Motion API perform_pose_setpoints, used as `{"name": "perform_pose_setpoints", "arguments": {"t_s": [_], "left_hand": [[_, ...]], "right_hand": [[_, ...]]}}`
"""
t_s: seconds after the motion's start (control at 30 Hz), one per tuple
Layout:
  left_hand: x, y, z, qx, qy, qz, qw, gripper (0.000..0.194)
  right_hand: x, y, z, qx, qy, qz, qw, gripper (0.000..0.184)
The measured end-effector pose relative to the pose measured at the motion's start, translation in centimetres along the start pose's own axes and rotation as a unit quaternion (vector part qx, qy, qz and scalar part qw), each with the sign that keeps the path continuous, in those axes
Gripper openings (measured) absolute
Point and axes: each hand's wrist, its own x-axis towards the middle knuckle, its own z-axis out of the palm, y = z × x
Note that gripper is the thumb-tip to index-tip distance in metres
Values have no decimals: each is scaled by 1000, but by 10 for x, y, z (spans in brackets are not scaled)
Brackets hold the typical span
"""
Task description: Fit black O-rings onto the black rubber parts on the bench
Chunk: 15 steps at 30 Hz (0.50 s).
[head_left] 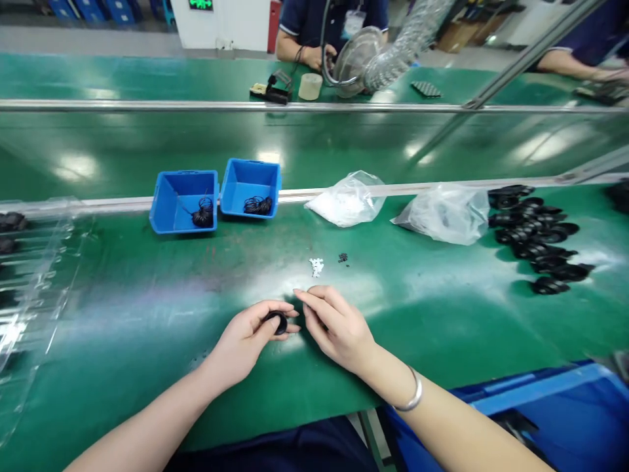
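My left hand point(253, 334) grips a small round black part point(279, 322) between thumb and fingers, just above the green table. Close by on the right is my right hand point(337, 324), its fingers drawn together in a pinch near the part; whatever may be between the fingertips is too small to make out. Beyond the hands lie a little heap of small white pieces point(317, 266) and a few tiny black pieces point(343, 258).
Two blue bins point(160, 223) point(230, 177) hold black coiled cords. Plastic bags point(348, 200) point(445, 213) lie right of them. Black round parts point(535, 236) are piled at right, clear trays point(44, 295) at left. Across a metal rail, a person works beside a duct point(407, 46).
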Motion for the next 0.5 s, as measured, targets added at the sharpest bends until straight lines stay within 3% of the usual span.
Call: {"name": "perform_pose_setpoints", "arguments": {"t_s": [0.1, 0.2, 0.3, 0.37, 0.5], "left_hand": [[0, 0, 0, 24, 1, -10, 1000, 31], [0, -3, -3, 40, 18, -20, 999, 38], [1, -9, -3, 67, 24, -19, 997, 45], [0, -15, 2, 86, 15, -4, 996, 48], [-4, -27, 17, 85, 32, 19, 996, 57]], "right_hand": [[2, 0, -5, 15, -16, -23, 999, 43], [6, -3, -12, 31, -70, -94, 993, 44], [8, -8, -12, -8, -147, -170, 974, 42], [9, -12, -10, -57, -181, -181, 965, 38], [3, -10, -19, -109, -165, -183, 963, 35]]}}
